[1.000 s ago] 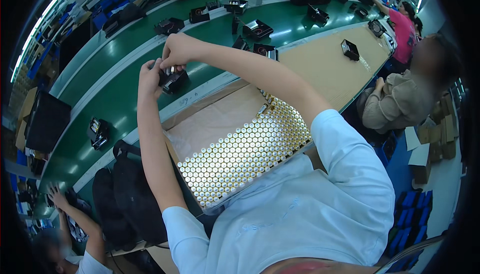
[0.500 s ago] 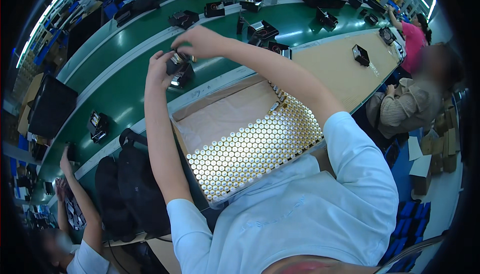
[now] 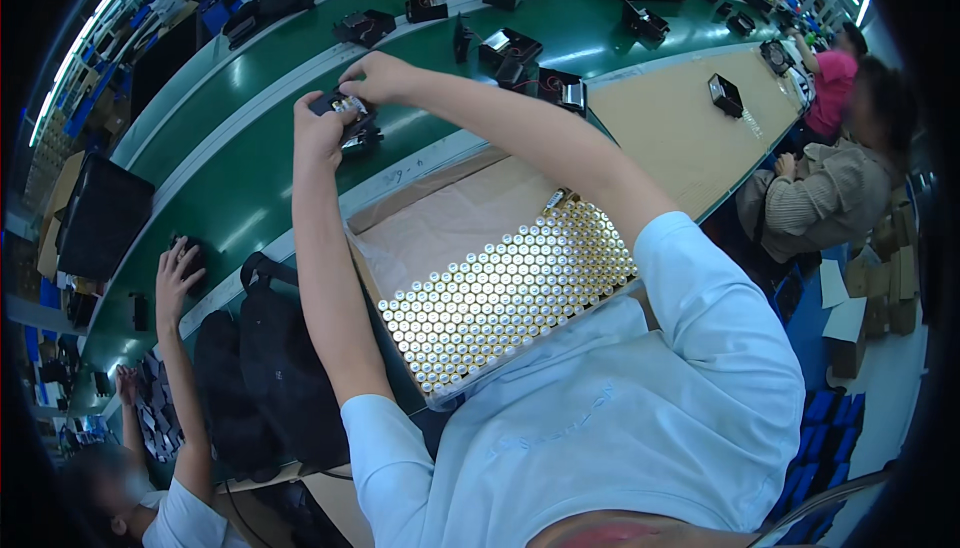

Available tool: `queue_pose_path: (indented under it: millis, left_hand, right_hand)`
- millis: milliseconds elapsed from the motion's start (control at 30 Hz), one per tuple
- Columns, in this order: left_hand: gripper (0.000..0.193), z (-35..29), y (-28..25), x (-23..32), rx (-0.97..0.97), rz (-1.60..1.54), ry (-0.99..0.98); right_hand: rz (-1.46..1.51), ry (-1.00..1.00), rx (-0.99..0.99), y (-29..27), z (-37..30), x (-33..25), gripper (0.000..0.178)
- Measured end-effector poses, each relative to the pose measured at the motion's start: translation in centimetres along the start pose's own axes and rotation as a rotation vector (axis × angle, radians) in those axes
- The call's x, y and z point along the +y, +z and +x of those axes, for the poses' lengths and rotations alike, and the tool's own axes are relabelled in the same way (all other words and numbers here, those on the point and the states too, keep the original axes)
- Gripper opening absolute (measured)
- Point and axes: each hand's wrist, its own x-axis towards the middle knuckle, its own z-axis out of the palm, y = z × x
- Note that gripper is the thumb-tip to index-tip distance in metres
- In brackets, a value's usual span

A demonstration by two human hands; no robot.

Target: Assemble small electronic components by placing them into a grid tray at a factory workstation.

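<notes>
My left hand (image 3: 320,133) is closed around a small black battery case (image 3: 328,100), held over the green conveyor belt. Shiny battery ends show in the case. My right hand (image 3: 380,79) comes in from the right, its fingers bent and pinched at the top of the case; what they hold, if anything, is too small to make out. Another black case (image 3: 362,140) lies on the belt just under my hands. In front of my body stands a cardboard box (image 3: 430,206) with upright gold-and-silver batteries (image 3: 500,313) packed in rows. A loose battery (image 3: 557,200) lies on its side at their far edge.
Several open black cases, one of them here (image 3: 510,48), lie farther along the belt. A tan board (image 3: 650,118) on the right carries another case (image 3: 725,95). Black bags (image 3: 285,378) stand left of the box. A co-worker's hand (image 3: 178,273) reaches onto the belt at left; other people sit at right.
My right hand has closed in on the case, its fingers now pinched there. The left hand has shifted slightly and tilts the case. At left, the co-worker's hand has reached up to a case.
</notes>
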Motion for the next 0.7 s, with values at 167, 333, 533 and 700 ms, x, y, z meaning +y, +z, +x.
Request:
queue_pose_path:
  millis: [167,333,533,700]
  left_hand:
    - [0.059,0.3,-1.8,-0.8,0.031,0.266,0.025]
    - [0.044,-0.6,-2.1,0.5,0.266,1.129,0.172]
    - [0.061,0.1,-1.6,-0.6,0.558,1.458,0.604]
    - [0.052,-0.7,-0.3,-0.2,0.049,1.100,0.496]
  right_hand:
    - [-0.277,-0.075,0.047,0.6,-1.4,-0.4,0.035]
    - [-1.053,0.079,0.469,-5.8,-0.8,2.6,0.031]
    - [-0.919,-0.058,0.214,-7.6,0.7,6.4,0.026]
    - [-0.692,-0.174,0.047,-5.4,-3.1,1.9,0.040]
